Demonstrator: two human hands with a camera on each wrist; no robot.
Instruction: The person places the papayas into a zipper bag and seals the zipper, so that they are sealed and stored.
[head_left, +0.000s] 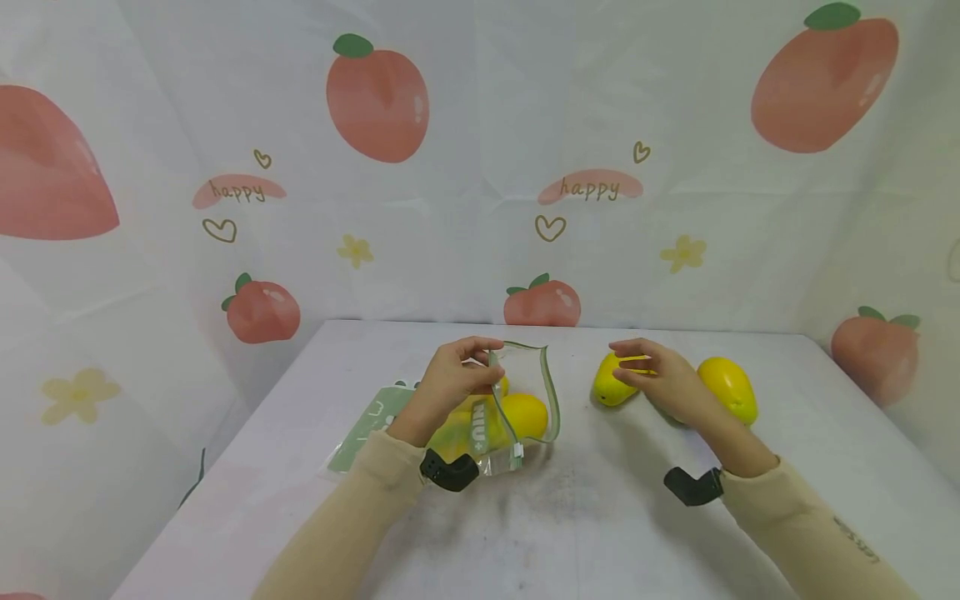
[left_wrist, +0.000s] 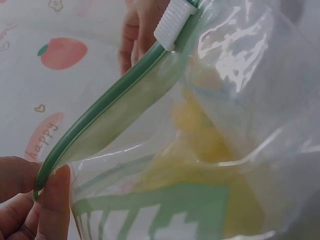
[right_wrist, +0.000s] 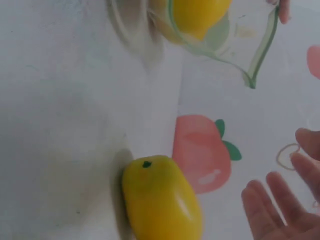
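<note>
Right now your left hand (head_left: 457, 377) pinches the green rim of the clear zip bag (head_left: 480, 429), whose mouth gapes to the right on the white table (head_left: 525, 533), with yellow fruits (head_left: 525, 415) inside. Your right hand (head_left: 667, 379) is raised to the right of the bag, well apart from your left, fingers parted and loosely bent, near a yellow mango (head_left: 609, 385). Another mango (head_left: 729, 388) lies farther right of the bag; a flat green-printed packet (head_left: 367, 427) lies to its left.
</note>
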